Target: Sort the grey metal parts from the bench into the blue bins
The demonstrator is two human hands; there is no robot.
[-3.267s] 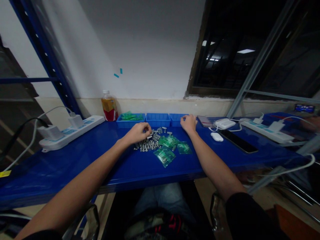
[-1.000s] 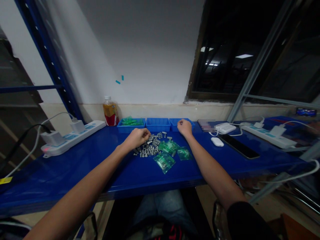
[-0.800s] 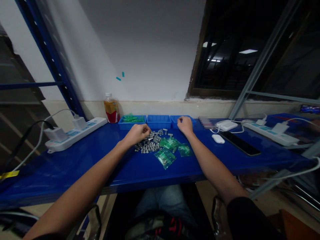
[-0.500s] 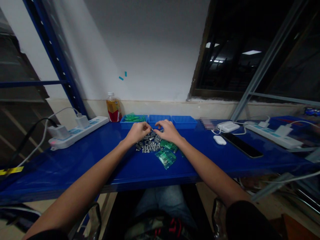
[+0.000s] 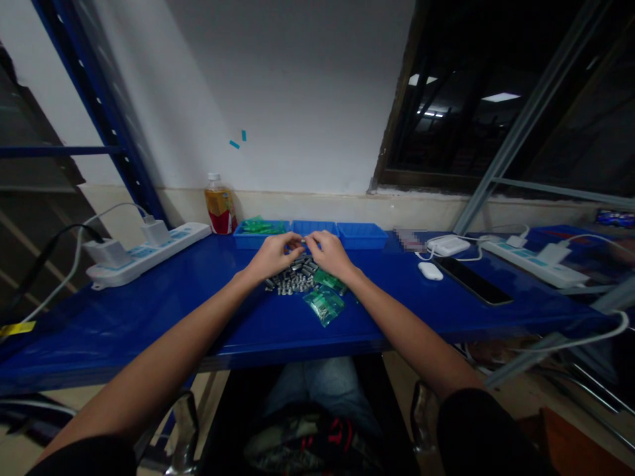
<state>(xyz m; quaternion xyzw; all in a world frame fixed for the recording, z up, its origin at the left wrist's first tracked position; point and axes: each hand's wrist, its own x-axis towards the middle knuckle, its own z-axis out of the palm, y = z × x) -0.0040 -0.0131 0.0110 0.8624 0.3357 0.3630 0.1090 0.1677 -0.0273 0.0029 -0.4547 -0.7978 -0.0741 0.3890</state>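
Observation:
My left hand (image 5: 276, 255) and my right hand (image 5: 327, 252) meet above a pile of small silvery metal parts (image 5: 292, 283). Fingertips of both are closed together around a tiny metal piece (image 5: 303, 242), too small to name. Just right of the pile, partly under my right wrist, lie small green plastic bags (image 5: 325, 304), the nearest with small metal pieces inside. Behind my hands stands a row of blue trays (image 5: 364, 237). Several green bags (image 5: 262, 226) fill the left tray.
On the blue table (image 5: 198, 317), a power strip (image 5: 149, 258) and a drink bottle (image 5: 219, 206) stand left. A phone (image 5: 473, 281), a white earbud case (image 5: 430, 271), a white charger (image 5: 448, 245) and another power strip (image 5: 536, 262) lie right.
My hands have come closer together, and the fingertips now meet at a small metal piece. The whole view has shifted slightly.

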